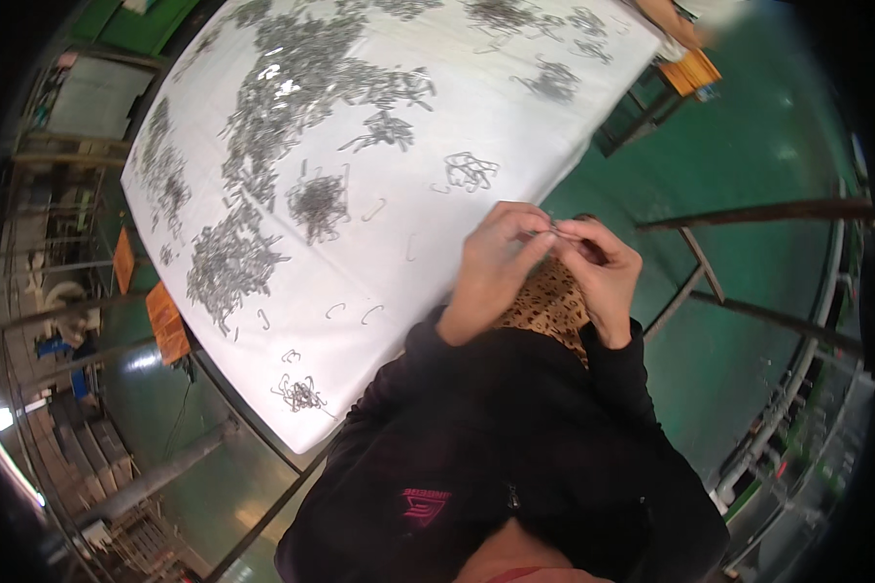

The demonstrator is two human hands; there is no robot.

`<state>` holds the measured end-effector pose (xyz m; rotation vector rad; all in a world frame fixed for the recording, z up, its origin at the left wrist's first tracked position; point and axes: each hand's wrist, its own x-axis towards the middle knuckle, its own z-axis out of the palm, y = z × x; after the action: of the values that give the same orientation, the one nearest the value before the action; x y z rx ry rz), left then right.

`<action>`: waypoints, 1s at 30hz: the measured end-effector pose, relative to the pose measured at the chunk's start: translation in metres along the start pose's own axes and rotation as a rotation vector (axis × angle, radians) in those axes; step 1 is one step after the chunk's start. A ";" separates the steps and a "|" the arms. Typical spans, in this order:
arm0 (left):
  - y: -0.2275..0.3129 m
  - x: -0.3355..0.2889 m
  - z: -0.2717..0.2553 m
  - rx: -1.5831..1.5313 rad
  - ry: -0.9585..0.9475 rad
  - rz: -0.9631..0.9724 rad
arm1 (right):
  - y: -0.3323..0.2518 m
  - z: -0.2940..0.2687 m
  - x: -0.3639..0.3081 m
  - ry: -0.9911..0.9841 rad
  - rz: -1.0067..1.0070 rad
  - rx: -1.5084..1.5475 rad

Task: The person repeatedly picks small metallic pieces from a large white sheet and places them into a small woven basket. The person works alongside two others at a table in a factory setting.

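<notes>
My left hand (pixel 499 264) and my right hand (pixel 605 280) meet just off the table's near right edge, fingertips pinched together. Something small, thin and dark shows between them, too little of it to name. Beside my left hand spreads a white-covered table (pixel 428 282). Closest to the hands on it lies a loose cluster of bent wire hooks (pixel 471 172). A denser tangle of wire pieces (pixel 318 205) sits farther left, and single hooks (pixel 372 314) lie scattered between. Large heaps of small grey metal pieces (pixel 292 83) cover the far part.
Another small tangle of wire hooks (pixel 299 393) lies at the table's near left corner. Wooden stools (pixel 168 324) stand along the left side, one more (pixel 690 73) at the far right beside another person's arm (pixel 669 21). Metal frame bars (pixel 758 212) rise over the green floor at right.
</notes>
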<state>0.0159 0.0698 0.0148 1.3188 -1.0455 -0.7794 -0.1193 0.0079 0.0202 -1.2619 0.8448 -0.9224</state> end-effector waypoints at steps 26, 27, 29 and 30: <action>-0.003 -0.009 -0.011 0.122 0.108 0.189 | 0.119 0.162 0.235 -0.500 -0.608 -1.194; -0.005 -0.009 -0.012 0.087 0.117 0.176 | 0.118 0.160 0.233 -0.534 -0.616 -1.193; -0.007 -0.009 -0.011 0.021 0.139 0.157 | 0.116 0.150 0.229 -0.572 -0.638 -1.191; -0.008 -0.010 -0.011 0.005 0.134 0.148 | 0.113 0.144 0.227 -0.581 -0.663 -1.181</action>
<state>0.0237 0.0818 0.0059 1.2645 -1.0258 -0.5696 0.1143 -0.1344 -0.0798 -2.7817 0.4498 -0.4153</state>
